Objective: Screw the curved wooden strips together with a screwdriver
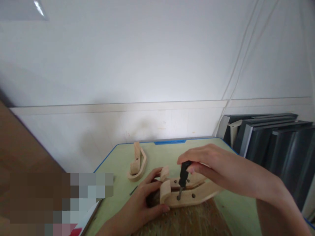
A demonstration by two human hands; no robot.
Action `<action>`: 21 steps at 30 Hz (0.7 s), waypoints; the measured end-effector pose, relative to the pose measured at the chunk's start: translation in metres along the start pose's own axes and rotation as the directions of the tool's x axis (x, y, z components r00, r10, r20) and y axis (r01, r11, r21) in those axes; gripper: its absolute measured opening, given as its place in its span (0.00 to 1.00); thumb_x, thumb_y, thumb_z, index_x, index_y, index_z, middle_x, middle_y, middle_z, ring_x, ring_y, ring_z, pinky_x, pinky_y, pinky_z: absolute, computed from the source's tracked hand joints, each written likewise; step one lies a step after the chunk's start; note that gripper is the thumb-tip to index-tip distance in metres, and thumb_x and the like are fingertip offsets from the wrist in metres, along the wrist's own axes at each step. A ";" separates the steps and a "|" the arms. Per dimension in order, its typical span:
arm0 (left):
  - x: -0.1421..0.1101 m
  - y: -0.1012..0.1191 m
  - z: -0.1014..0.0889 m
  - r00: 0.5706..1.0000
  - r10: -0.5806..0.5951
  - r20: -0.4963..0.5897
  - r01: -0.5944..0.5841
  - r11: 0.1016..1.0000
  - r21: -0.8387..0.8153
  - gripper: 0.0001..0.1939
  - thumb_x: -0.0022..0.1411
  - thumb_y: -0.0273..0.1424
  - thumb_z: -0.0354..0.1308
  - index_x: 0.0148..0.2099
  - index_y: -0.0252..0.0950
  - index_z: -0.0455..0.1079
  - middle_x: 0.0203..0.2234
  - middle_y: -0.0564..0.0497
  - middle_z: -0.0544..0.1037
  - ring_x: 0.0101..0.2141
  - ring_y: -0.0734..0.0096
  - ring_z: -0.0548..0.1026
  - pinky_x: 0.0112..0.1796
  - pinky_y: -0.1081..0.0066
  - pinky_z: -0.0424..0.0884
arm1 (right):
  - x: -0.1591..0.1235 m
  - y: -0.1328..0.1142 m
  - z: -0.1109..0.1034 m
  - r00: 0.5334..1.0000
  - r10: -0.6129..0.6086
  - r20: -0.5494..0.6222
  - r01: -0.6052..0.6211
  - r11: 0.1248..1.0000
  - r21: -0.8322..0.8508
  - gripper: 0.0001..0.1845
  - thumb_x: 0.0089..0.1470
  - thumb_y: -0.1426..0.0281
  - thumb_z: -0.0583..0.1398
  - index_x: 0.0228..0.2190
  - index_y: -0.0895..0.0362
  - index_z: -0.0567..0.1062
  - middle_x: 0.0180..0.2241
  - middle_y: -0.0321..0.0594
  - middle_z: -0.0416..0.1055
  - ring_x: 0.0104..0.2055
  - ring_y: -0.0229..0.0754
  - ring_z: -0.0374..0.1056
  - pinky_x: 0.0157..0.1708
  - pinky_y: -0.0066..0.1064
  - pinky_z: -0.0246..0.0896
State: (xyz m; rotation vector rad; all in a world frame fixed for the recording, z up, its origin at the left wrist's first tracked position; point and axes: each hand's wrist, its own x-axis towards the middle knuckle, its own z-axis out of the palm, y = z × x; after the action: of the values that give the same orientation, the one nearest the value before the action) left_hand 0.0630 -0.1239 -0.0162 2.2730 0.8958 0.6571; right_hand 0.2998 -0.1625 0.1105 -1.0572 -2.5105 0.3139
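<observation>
A curved pale wooden assembly (197, 196) lies on a brown board at the near middle of the green table. My right hand (211, 165) is closed on a small black-handled screwdriver (183, 177), held upright with its tip in a hole on the wooden piece. My left hand (145, 203) grips the left end of the same assembly, fingers wrapped round it. A second, similar curved wooden piece (137, 162) lies farther back to the left, apart from both hands.
The green table (157, 154) has a blue edge and stands against a white wall. Dark grey panels (270, 137) lean at the right. A brown board (192, 219) lies under the work. A small dark screw or bit (133, 190) lies left of my left hand.
</observation>
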 end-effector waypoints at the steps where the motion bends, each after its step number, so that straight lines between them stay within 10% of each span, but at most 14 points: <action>1: 0.000 0.000 0.000 1.000 0.000 0.001 0.000 1.000 0.002 0.20 0.52 0.38 0.58 0.48 0.43 0.66 0.58 0.52 0.51 0.58 0.55 0.49 0.56 0.60 0.49 | 0.000 0.000 0.000 1.000 0.007 0.003 -0.007 1.000 -0.015 0.12 0.55 0.75 0.50 0.39 0.53 0.70 0.38 0.35 0.71 0.38 0.36 0.66 0.36 0.26 0.55; 12: -0.001 -0.002 0.000 0.999 -0.049 0.015 0.048 0.998 0.039 0.21 0.51 0.40 0.58 0.49 0.44 0.66 0.59 0.52 0.49 0.58 0.54 0.48 0.55 0.59 0.50 | 0.005 0.011 -0.001 0.997 0.058 0.057 -0.053 0.995 -0.090 0.12 0.57 0.63 0.48 0.29 0.56 0.67 0.25 0.33 0.68 0.27 0.32 0.61 0.27 0.25 0.49; 21: 0.003 0.011 -0.003 0.997 -0.060 0.053 0.058 0.997 0.046 0.19 0.52 0.40 0.57 0.46 0.43 0.68 0.58 0.52 0.52 0.58 0.55 0.49 0.56 0.59 0.49 | 0.011 0.016 0.012 0.993 0.042 -0.113 -0.065 0.976 -0.209 0.21 0.54 0.59 0.51 0.16 0.60 0.60 0.14 0.29 0.48 0.18 0.28 0.40 0.19 0.26 0.34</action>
State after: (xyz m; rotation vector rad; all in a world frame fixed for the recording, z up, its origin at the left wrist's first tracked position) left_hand 0.0672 -0.1270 -0.0060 2.2832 0.9563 0.5525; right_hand 0.2974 -0.1445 0.0970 -1.1909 -2.4624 0.0010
